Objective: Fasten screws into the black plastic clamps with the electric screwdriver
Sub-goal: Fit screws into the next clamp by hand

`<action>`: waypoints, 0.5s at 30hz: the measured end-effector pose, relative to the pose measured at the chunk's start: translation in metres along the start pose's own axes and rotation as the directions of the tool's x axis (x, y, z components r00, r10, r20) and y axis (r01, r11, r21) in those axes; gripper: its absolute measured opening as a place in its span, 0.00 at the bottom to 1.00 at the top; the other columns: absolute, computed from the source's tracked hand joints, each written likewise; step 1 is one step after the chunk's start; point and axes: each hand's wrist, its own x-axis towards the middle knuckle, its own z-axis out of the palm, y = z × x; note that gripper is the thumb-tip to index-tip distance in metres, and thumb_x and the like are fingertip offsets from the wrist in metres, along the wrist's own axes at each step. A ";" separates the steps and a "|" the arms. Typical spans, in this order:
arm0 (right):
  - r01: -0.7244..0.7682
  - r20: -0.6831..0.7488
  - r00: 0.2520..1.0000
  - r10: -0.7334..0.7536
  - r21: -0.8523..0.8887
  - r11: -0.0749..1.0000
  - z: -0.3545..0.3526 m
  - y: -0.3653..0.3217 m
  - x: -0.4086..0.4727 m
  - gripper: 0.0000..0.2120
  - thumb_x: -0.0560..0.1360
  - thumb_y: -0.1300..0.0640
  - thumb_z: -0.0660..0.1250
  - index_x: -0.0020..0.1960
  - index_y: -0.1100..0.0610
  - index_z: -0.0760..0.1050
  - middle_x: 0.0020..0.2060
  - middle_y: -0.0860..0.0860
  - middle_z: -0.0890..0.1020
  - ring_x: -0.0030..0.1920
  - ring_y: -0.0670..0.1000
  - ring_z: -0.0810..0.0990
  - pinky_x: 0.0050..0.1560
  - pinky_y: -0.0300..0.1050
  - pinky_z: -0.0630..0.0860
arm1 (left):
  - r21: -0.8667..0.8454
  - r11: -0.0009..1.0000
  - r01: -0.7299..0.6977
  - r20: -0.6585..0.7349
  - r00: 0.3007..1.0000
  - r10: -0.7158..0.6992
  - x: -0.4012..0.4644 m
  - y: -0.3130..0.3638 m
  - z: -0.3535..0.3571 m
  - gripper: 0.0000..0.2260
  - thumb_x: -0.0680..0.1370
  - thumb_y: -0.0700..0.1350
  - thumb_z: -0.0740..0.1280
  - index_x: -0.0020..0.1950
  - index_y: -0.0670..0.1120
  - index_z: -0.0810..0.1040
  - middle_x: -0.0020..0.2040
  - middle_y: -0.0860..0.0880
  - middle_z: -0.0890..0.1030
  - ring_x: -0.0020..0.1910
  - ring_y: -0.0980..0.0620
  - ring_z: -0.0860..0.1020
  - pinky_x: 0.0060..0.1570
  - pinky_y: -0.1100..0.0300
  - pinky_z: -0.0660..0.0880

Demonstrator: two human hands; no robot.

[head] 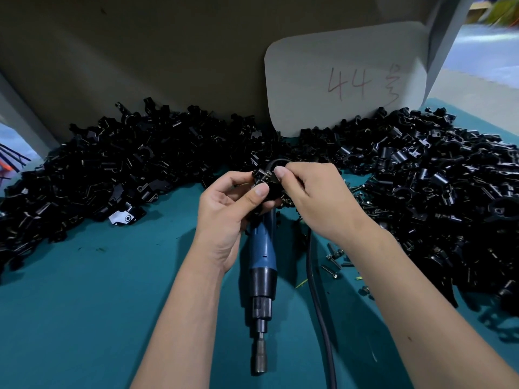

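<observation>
Hands (224, 209) (314, 197) pinching black clamp (268, 182), screwdriver (261, 265) lengthwise, bit toward viewer

Black clamp (268, 182) pinched between left hand (227, 217) and right hand (314, 200).

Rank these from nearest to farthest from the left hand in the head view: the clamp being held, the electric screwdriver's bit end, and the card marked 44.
1. The clamp: pinched in the left hand itself, with the right hand on its other side.
2. The electric screwdriver's bit end: lying on the green mat, below the hand, toward the person.
3. The card marked 44: upright at the back right.
</observation>
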 end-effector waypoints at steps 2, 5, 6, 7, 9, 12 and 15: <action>0.033 0.064 0.997 -0.032 -0.007 0.999 -0.003 0.000 0.000 0.18 0.86 0.54 0.59 0.37 0.54 0.66 0.29 0.45 0.69 0.30 0.47 0.66 0.33 0.41 0.61 | -0.043 0.998 0.052 -0.021 0.998 -0.053 0.000 0.001 0.000 0.06 0.71 0.39 0.74 0.47 0.44 0.83 0.46 0.43 0.86 0.41 0.47 0.86 0.43 0.61 0.82; 0.077 0.174 0.982 -0.070 -0.031 0.997 -0.007 -0.001 0.001 0.10 0.86 0.57 0.58 0.46 0.54 0.69 0.38 0.47 0.73 0.39 0.47 0.70 0.39 0.41 0.65 | -0.090 0.988 0.123 -0.081 0.988 -0.131 0.001 0.004 -0.003 0.09 0.71 0.41 0.73 0.50 0.41 0.80 0.43 0.45 0.85 0.39 0.46 0.86 0.40 0.63 0.82; 0.078 0.188 0.979 -0.072 -0.021 0.997 -0.009 -0.001 0.001 0.08 0.86 0.58 0.59 0.48 0.54 0.70 0.41 0.47 0.73 0.41 0.46 0.70 0.41 0.39 0.65 | -0.093 0.986 0.136 -0.090 0.985 -0.145 0.002 0.005 -0.004 0.08 0.71 0.41 0.74 0.49 0.41 0.81 0.43 0.45 0.85 0.39 0.46 0.86 0.40 0.64 0.81; 0.067 0.191 0.979 -0.065 -0.003 0.998 -0.010 -0.002 0.002 0.07 0.86 0.59 0.59 0.49 0.54 0.71 0.41 0.46 0.73 0.41 0.44 0.71 0.41 0.36 0.65 | -0.096 0.984 0.147 -0.092 0.983 -0.156 0.002 0.005 -0.004 0.06 0.71 0.41 0.74 0.47 0.42 0.82 0.42 0.46 0.85 0.39 0.46 0.86 0.39 0.64 0.81; 0.042 0.193 0.980 -0.048 0.034 0.999 -0.012 -0.002 0.002 0.07 0.86 0.59 0.60 0.49 0.54 0.72 0.38 0.45 0.73 0.38 0.43 0.70 0.39 0.34 0.65 | -0.105 0.980 0.171 -0.096 0.979 -0.181 0.002 0.006 -0.005 0.02 0.71 0.42 0.74 0.42 0.45 0.85 0.42 0.46 0.85 0.39 0.46 0.86 0.38 0.65 0.81; 0.052 0.191 0.980 -0.057 0.031 0.998 -0.011 -0.003 0.000 0.15 0.86 0.56 0.61 0.40 0.53 0.67 0.32 0.45 0.69 0.34 0.44 0.67 0.36 0.36 0.64 | -0.080 0.975 0.209 -0.066 0.974 -0.215 0.001 0.005 -0.006 0.03 0.72 0.43 0.73 0.40 0.46 0.87 0.42 0.46 0.85 0.38 0.48 0.85 0.38 0.66 0.80; 0.002 0.127 0.992 -0.012 0.079 0.997 -0.006 -0.005 -0.002 0.23 0.86 0.50 0.61 0.35 0.59 0.65 0.27 0.45 0.65 0.29 0.46 0.63 0.32 0.39 0.60 | -0.050 0.973 0.227 -0.016 0.973 -0.228 0.000 0.007 -0.007 0.03 0.73 0.44 0.73 0.41 0.47 0.87 0.43 0.47 0.85 0.38 0.49 0.85 0.38 0.66 0.80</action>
